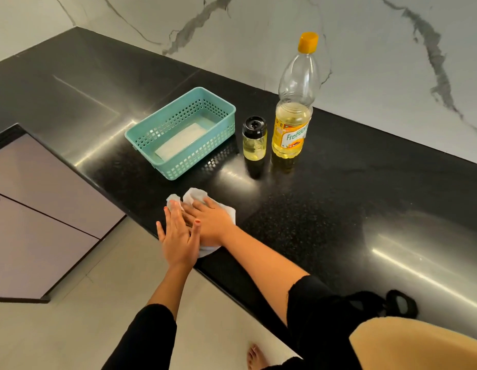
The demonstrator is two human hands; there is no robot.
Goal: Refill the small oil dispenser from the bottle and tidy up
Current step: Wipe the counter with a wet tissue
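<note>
Now, counter: black polished stone, marble wall behind.
Tissue: front edge, I see left hand, right hand pressing it, fingers straight.

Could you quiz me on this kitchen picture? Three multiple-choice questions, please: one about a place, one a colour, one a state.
1. Where is the dispenser? A between basket and bottle; B inside the basket; C on the floor.
2. The bottle's cap is: A red; B black; C yellow.
3. The dispenser's lid is: A missing; B on; C held in a hand.
Answers: A, it stands on the counter between them; C, the cap is plainly yellow; B, the black lid sits on top.
</note>
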